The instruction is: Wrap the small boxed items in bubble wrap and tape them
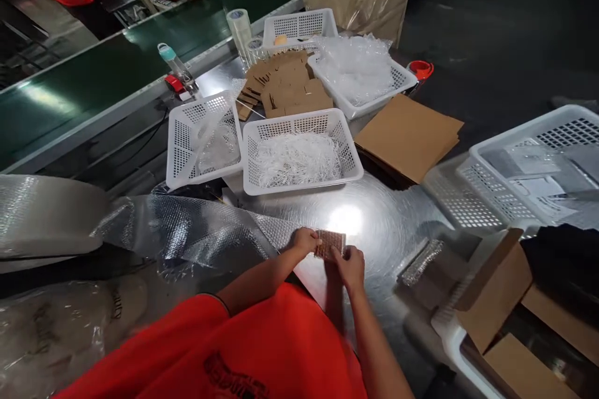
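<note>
A small flat brown piece covered in bubble wrap (334, 240) is held just above or on the shiny metal table (393, 230). My left hand (307, 240) pinches its left edge, fingers closed. At its lower right edge, my right hand (352, 266) grips it with the thumb on top. Beside my left hand ends a long sheet of clear bubble wrap (206, 224), which runs left to a big roll (51, 215). What lies inside the brown piece is hidden.
Ahead stand a white basket of shredded filler (248, 156), another basket with clear plastic (172, 156) and one with foam bags (349, 109). Cardboard sheets (407, 134) lie at right. An open carton (500, 293) and a wrapped packet (421, 262) are near my right arm. A green conveyor (93, 75) runs behind.
</note>
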Demonstrator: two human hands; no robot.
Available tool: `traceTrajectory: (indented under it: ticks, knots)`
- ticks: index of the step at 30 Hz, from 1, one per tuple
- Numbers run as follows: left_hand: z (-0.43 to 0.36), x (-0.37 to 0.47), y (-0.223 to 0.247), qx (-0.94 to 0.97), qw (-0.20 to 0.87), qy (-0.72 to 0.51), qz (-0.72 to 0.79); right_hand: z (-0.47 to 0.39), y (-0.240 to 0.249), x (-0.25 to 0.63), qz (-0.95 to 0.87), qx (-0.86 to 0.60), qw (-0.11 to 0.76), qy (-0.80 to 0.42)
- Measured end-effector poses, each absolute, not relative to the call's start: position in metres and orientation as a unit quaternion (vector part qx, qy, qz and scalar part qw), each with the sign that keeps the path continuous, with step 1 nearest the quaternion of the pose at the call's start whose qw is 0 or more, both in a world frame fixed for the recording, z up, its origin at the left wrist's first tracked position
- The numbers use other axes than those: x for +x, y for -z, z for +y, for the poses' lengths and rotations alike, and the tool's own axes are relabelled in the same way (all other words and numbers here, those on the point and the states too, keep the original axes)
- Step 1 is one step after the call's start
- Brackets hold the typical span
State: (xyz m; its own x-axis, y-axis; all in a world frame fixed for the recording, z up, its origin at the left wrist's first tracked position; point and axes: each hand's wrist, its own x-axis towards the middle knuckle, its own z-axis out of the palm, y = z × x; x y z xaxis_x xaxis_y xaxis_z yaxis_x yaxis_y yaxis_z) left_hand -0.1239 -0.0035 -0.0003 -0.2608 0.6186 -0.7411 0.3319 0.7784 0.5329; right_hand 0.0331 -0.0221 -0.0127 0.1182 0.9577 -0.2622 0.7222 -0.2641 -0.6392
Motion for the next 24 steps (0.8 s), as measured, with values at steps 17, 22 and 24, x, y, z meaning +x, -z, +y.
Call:
traceTrajectory:
  ticks: [17,22,24]
  knots:
    - [-0.042,-0.206,-0.016,0.354,0.473,-0.219,0.777,-0.05,-0.029,-0.113,-0.678,-0.72,-0.017,-0.148]
    - [-0.041,-0.222,-0.009,0.361,0.488,-0.192,0.771,-0.06,-0.021,-0.128,-0.684,-0.717,-0.006,-0.134]
    - [-0.038,-0.217,-0.005,0.358,0.509,-0.187,0.761,-0.058,-0.021,-0.123,-0.672,-0.729,0.006,-0.13]
